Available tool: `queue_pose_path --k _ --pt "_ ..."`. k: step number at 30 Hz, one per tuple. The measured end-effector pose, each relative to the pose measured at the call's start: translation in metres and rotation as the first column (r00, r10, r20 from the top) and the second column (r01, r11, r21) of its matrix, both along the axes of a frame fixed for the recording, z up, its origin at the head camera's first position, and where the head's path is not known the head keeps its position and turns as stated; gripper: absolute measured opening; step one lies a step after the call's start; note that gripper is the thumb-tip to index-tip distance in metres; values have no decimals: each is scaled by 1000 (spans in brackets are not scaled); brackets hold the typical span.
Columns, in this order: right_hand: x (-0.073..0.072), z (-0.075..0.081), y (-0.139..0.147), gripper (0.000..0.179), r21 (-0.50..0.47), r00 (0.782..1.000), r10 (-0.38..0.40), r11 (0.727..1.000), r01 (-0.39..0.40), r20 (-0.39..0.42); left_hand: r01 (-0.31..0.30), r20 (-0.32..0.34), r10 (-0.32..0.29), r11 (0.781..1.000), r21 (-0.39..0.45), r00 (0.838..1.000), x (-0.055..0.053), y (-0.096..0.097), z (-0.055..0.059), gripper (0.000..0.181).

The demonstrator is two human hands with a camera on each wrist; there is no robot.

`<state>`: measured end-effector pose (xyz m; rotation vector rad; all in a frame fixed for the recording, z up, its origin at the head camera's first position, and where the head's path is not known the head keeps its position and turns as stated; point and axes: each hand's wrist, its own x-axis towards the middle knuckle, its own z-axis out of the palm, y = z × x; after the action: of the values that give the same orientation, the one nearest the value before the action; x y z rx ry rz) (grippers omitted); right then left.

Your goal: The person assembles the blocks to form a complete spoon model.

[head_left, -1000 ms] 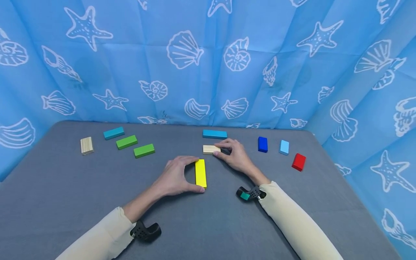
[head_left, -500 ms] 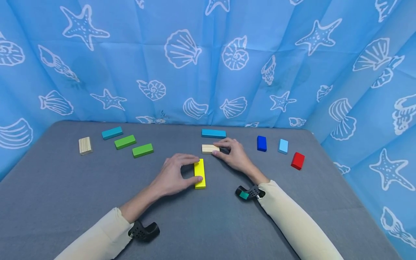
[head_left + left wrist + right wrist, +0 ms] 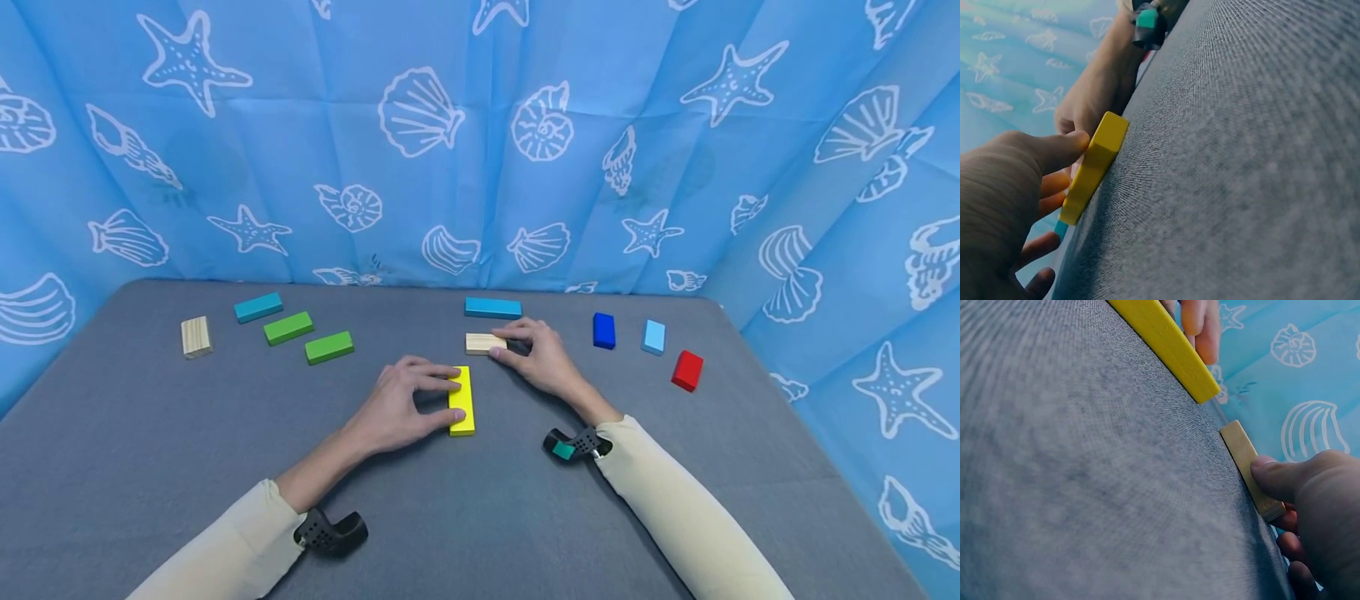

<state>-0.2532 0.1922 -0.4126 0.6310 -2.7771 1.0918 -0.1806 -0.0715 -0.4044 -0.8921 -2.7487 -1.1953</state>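
Observation:
A long yellow block (image 3: 465,400) lies flat on the grey table, its length running away from me. My left hand (image 3: 393,407) reaches it from the left; its thumb and fingertips rest on the block's upper face, with the fingers fairly straight. In the left wrist view, the thumb tip touches the yellow block (image 3: 1094,165) near one end. Just beyond, a short plain wooden block (image 3: 480,343) lies crosswise. My right hand (image 3: 546,360) pinches its right end between thumb and fingers. The right wrist view has the thumb against the wooden block (image 3: 1244,456).
A teal block (image 3: 492,307) lies behind the wooden one. Leftward are another teal block (image 3: 258,307), two green blocks (image 3: 288,327) and a second wooden block (image 3: 197,337). Dark blue (image 3: 603,331), light blue (image 3: 653,337) and red (image 3: 687,371) blocks lie right. A shell-patterned curtain (image 3: 480,192) borders the table.
My left thumb has moved from the yellow block's near end up onto its top, and the fingers have come over its far part. The right hand and the wooden block have stayed put.

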Motion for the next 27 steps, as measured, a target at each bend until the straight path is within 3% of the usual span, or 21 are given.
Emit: queue_pose_path --k 14,27 --pt "3 3 -1 35 0 1000 -5 1000 5 8 -29 104 26 999 25 994 -2 1 -3 42" --pt "4 6 -2 32 -25 1000 14 1000 -13 21 -28 109 22 998 58 994 -4 -1 -4 41"
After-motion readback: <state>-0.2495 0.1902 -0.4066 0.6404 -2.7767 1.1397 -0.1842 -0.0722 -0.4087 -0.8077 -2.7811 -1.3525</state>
